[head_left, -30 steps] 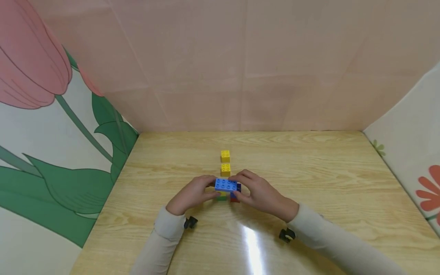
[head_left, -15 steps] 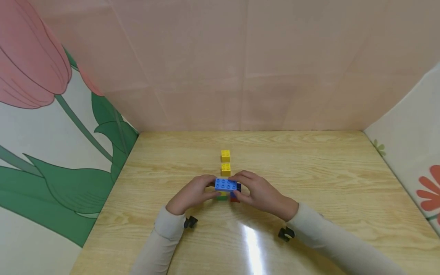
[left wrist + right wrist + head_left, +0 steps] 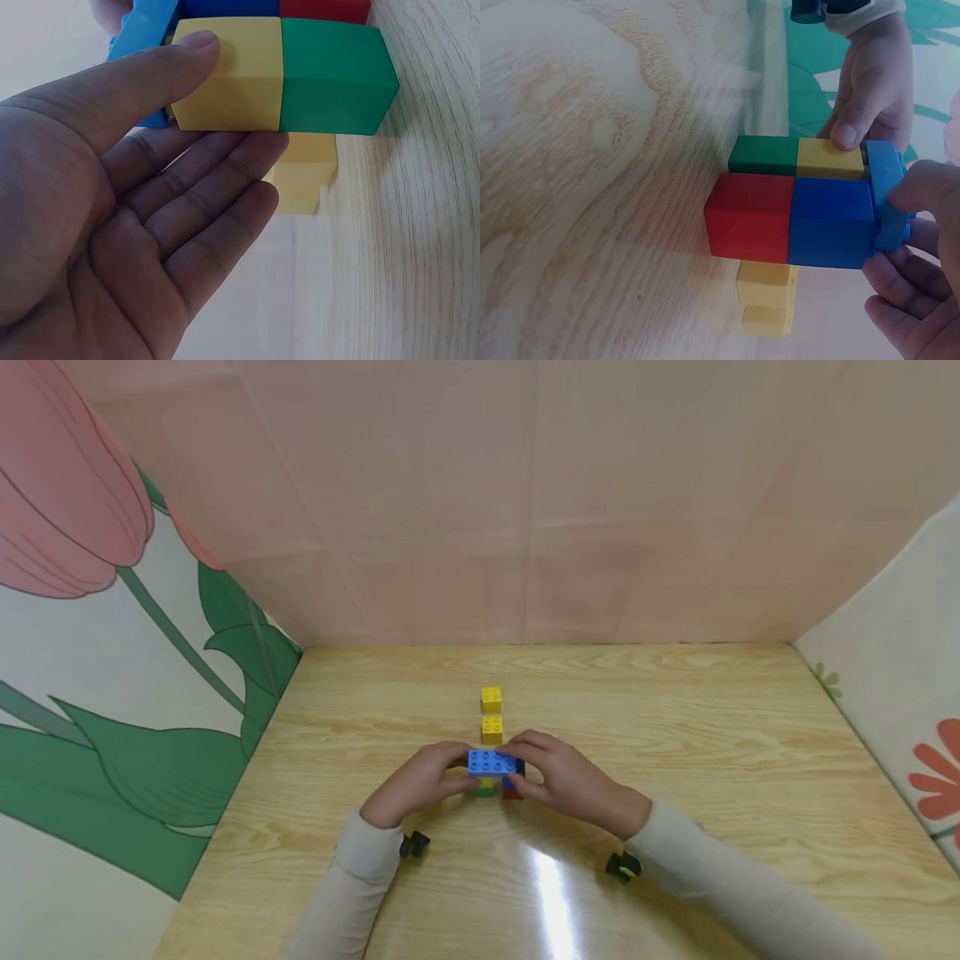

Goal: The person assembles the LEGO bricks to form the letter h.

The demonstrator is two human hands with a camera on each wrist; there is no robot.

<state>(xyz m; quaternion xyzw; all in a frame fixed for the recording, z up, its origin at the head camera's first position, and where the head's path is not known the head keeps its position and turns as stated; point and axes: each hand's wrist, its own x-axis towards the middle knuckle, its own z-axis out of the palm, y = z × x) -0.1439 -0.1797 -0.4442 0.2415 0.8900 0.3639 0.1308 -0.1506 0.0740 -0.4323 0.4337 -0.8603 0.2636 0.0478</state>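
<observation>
A light blue flat building brick with studs lies across the tops of two small stacks. The left stack is a yellow brick over a green brick; the right one is a dark blue brick over a red brick. A narrow gap with studs shows between the light blue brick and the yellow brick. My left hand pinches the yellow brick, thumb on its near side and fingers behind. With thumb and fingers, my right hand holds the light blue brick's right end.
Two loose yellow bricks, one nearer and one farther, stand behind the stacks on the wooden table. A pink backdrop rises at the table's far edge. Printed flower panels flank both sides.
The light blue brick looks slightly more level from left to right. Both hands keep nearly the same place and hold.
</observation>
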